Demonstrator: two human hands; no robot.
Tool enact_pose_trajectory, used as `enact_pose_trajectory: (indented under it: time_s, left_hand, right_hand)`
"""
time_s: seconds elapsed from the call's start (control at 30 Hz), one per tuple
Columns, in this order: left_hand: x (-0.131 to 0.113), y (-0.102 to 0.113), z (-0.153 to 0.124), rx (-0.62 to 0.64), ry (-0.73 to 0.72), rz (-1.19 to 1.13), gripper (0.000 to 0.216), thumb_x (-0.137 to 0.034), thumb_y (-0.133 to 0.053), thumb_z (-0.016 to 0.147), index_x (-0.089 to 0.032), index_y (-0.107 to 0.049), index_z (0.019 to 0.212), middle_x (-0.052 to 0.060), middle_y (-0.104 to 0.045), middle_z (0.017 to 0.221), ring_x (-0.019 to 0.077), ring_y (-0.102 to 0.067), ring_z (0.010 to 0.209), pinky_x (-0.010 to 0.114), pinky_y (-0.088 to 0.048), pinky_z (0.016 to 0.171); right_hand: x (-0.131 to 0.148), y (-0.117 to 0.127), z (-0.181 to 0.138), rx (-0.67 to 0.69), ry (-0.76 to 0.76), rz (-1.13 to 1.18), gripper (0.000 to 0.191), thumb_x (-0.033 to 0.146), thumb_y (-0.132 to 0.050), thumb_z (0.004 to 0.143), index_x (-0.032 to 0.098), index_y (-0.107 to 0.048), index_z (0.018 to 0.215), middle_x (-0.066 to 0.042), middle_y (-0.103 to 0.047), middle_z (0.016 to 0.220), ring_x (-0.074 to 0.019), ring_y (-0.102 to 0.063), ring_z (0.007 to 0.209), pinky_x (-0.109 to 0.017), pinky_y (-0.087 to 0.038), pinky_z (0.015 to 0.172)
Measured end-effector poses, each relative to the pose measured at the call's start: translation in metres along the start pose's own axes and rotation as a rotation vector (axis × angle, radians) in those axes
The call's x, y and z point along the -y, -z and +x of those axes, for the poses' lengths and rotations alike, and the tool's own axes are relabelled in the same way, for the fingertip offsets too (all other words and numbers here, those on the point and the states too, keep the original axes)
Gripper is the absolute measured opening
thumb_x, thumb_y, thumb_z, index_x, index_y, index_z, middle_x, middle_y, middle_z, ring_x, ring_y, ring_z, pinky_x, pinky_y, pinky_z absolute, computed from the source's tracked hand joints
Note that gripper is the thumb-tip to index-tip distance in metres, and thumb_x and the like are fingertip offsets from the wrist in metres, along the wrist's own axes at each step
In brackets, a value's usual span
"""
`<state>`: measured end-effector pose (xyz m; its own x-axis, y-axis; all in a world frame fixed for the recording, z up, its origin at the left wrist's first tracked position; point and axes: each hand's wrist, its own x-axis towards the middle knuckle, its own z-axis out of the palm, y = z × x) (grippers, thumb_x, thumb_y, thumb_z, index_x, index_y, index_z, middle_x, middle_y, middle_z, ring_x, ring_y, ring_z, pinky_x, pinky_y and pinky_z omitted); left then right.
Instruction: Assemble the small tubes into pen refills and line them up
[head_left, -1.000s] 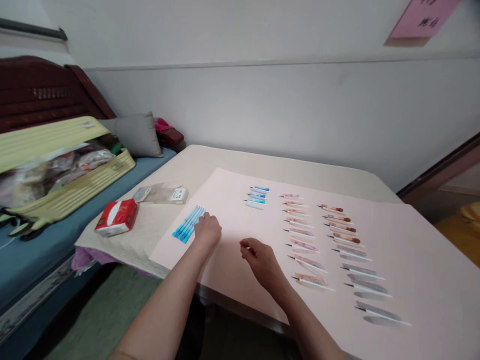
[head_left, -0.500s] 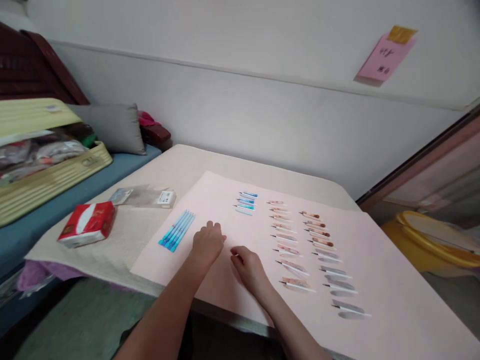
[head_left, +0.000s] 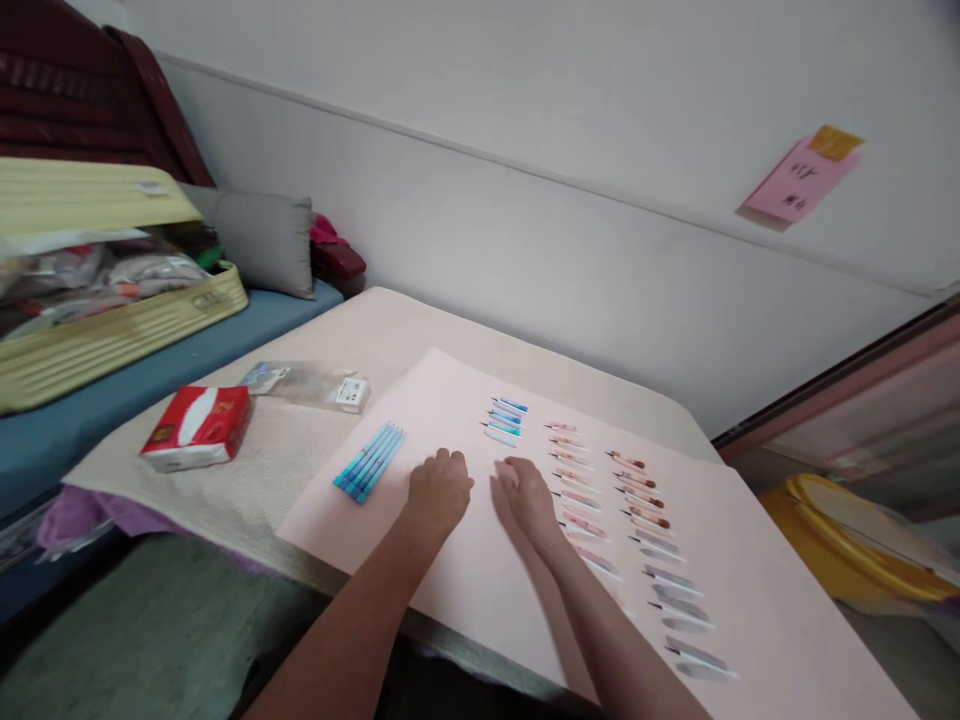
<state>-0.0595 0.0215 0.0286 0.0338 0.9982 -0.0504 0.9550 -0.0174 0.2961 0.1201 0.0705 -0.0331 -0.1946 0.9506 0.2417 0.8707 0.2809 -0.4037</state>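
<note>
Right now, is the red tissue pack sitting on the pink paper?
No, the red tissue pack lies on the beige cloth, off to the left of the pink paper.

Hands: two, left hand (head_left: 439,492) and right hand (head_left: 527,495).
Pink sheet (head_left: 750,600): one.
Blue pens (head_left: 369,461), bundled side by side: about five; exact count unclear.
Small blue pieces (head_left: 504,418) in a column: about five.
Pink pieces (head_left: 570,468), middle column: about eight, the lower ones hidden by the right forearm.
Brown and grey pieces (head_left: 651,525), right column: about nine.
Tissue pack (head_left: 196,427): one.
Clear packet (head_left: 311,383): one.
Suitcase (head_left: 97,300): one.
Cushion (head_left: 262,240): one.
Wall note (head_left: 799,180): one.
</note>
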Motion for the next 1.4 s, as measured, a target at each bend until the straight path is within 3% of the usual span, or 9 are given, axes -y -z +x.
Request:
enact_pose_trajectory:
  time_s: [0.17,0.5,0.7,0.87,1.23,1.4]
  left_hand:
    - [-0.001,0.001,0.001,0.007,0.005,-0.045,0.023,-0.032,-0.046,0.087,-0.015,-0.054,0.100,0.011,-0.057,0.100,0.0247,-0.059,0.091,0.034,-0.044,0.072]
    - [-0.004,0.005,-0.003,0.003,-0.020,-0.089,0.024,-0.029,-0.047,0.085,-0.013,-0.057,0.100,0.013,-0.060,0.097,0.0266,-0.060,0.090,0.037,-0.045,0.073]
    - [-0.023,-0.003,-0.009,0.143,-0.168,-0.062,0.025,-0.028,-0.051,0.081,-0.012,-0.060,0.098,0.015,-0.062,0.095,0.0273,-0.060,0.087,0.038,-0.046,0.072]
    - [-0.024,-0.004,-0.011,0.195,-0.218,-0.039,0.025,-0.028,-0.052,0.081,-0.011,-0.060,0.098,0.015,-0.062,0.095,0.0268,-0.061,0.088,0.037,-0.047,0.073]
    - [-0.025,-0.006,-0.017,0.192,-0.216,-0.030,0.025,-0.023,-0.047,0.083,-0.013,-0.060,0.101,0.014,-0.064,0.098,0.0272,-0.062,0.089,0.037,-0.047,0.074]
    - [-0.024,-0.013,-0.018,0.205,-0.215,-0.013,0.026,-0.027,-0.046,0.084,-0.014,-0.059,0.102,0.014,-0.063,0.100,0.0274,-0.062,0.091,0.038,-0.047,0.075]
  right_hand:
    - [-0.014,-0.001,0.048,0.120,0.000,-0.353,0.035,0.017,-0.041,0.086,0.017,-0.050,0.120,-0.008,-0.055,0.121,-0.0210,-0.050,0.106,-0.028,-0.040,0.085]
    - [-0.017,-0.014,0.093,0.295,0.018,-0.495,0.035,0.020,-0.046,0.084,0.017,-0.049,0.119,-0.011,-0.055,0.117,-0.0232,-0.048,0.106,-0.029,-0.037,0.080]
    - [-0.017,-0.012,0.103,0.368,-0.002,-0.522,0.025,0.027,-0.045,0.086,0.017,-0.059,0.104,-0.011,-0.058,0.110,-0.0216,-0.056,0.098,-0.027,-0.039,0.072]
    - [-0.010,-0.005,0.081,0.383,0.014,-0.541,0.025,0.027,-0.043,0.087,0.020,-0.058,0.106,-0.008,-0.061,0.107,-0.0196,-0.059,0.091,-0.027,-0.039,0.068]
    - [0.005,0.007,-0.031,0.367,0.005,-0.596,0.023,0.028,-0.036,0.093,0.019,-0.057,0.098,-0.008,-0.061,0.093,-0.0197,-0.061,0.084,-0.026,-0.038,0.059]
    - [0.009,0.013,-0.051,0.351,0.008,-0.583,0.021,0.027,-0.038,0.093,0.019,-0.056,0.099,-0.008,-0.060,0.095,-0.0193,-0.060,0.086,-0.025,-0.038,0.060]
